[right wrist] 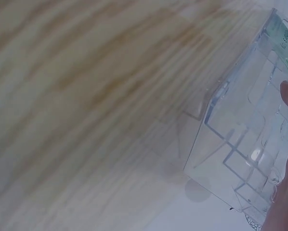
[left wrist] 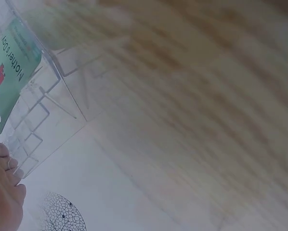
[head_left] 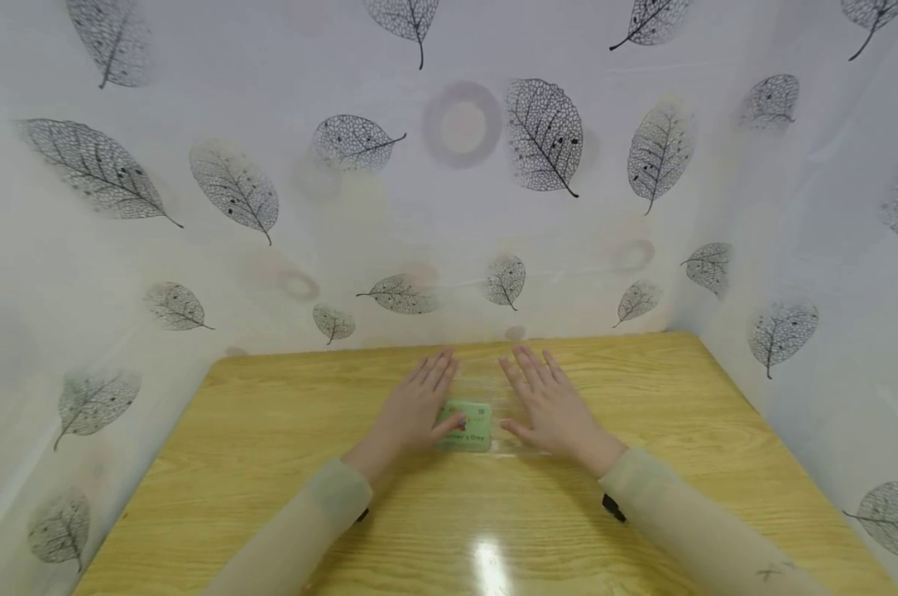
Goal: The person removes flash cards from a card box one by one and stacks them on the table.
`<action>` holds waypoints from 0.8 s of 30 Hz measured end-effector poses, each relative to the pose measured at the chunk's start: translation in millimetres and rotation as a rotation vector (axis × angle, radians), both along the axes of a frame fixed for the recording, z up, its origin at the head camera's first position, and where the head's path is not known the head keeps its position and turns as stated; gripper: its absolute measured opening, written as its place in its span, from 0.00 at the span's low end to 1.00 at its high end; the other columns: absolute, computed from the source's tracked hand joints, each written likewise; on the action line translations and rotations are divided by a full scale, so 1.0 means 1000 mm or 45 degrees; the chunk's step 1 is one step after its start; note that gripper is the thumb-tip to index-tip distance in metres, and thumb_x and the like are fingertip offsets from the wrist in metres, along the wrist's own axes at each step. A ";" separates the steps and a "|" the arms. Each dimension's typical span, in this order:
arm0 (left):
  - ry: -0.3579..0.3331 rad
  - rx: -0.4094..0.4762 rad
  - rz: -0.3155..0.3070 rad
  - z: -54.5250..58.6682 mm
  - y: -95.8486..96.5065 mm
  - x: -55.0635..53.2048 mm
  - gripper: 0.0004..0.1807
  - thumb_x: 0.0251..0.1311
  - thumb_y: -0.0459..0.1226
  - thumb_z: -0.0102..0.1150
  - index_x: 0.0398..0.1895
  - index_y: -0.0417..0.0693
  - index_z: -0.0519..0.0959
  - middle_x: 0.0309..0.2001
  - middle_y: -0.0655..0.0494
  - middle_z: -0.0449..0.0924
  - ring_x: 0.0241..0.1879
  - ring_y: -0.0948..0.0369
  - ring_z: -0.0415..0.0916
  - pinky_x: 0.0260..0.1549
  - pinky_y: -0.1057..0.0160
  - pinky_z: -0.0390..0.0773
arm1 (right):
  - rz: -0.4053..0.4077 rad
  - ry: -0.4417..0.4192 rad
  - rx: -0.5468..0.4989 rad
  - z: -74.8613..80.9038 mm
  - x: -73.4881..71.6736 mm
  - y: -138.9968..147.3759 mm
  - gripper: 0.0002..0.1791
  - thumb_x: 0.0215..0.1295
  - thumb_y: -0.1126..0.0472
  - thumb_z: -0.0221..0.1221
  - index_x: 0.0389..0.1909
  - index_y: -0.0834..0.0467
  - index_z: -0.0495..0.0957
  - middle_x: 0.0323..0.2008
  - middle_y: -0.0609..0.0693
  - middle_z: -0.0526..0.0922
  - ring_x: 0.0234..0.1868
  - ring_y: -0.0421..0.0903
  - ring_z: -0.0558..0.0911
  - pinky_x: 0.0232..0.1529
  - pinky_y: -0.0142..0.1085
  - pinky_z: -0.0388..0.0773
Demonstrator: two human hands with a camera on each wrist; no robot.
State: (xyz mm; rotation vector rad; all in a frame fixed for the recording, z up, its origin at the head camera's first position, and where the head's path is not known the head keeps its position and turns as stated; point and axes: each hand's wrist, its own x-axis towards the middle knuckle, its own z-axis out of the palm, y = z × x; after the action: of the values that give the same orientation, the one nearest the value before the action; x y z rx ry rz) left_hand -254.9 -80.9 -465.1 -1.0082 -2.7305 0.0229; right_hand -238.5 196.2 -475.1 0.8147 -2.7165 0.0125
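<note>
A clear plastic holder (right wrist: 240, 139) with raised dividers stands on the table between my hands. Within its outline, at the left part, is a green card (head_left: 477, 416) printed "Mother's Day"; the same card (left wrist: 13, 82) shows its rounded corners and a small hole in the left wrist view. My left hand (head_left: 413, 406) lies along the holder's left side, fingers straight and pointing away, thumb reaching over the card. On the right side, my right hand (head_left: 556, 411) rests against the holder with straight, slightly spread fingers and the thumb pointing inward.
The wooden table (head_left: 285, 430) extends to both sides and toward me. White curtains (head_left: 270, 74) with dark leaf prints enclose its back and sides. A bright reflection lies on the tabletop near the front.
</note>
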 end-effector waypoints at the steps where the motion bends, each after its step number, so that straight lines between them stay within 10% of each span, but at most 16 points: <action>1: 0.002 0.004 -0.002 0.000 -0.001 0.000 0.48 0.78 0.62 0.47 0.84 0.35 0.53 0.85 0.39 0.51 0.85 0.45 0.52 0.84 0.49 0.51 | 0.000 -0.005 0.005 -0.001 0.000 -0.001 0.57 0.68 0.32 0.62 0.85 0.61 0.50 0.84 0.67 0.51 0.85 0.64 0.53 0.85 0.61 0.46; 24: 0.043 -0.018 0.027 -0.005 -0.023 0.008 0.47 0.79 0.61 0.44 0.84 0.35 0.51 0.85 0.39 0.51 0.85 0.46 0.51 0.84 0.50 0.52 | -0.021 -0.018 0.084 0.000 0.001 -0.021 0.57 0.71 0.31 0.59 0.85 0.63 0.48 0.86 0.64 0.46 0.87 0.61 0.48 0.86 0.59 0.43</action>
State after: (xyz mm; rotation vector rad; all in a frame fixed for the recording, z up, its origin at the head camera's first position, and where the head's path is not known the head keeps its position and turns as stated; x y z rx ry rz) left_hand -246.5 -104.1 -470.1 -0.9731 -2.7141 0.0627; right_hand -237.8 175.7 -475.6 0.8138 -2.7494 -0.0759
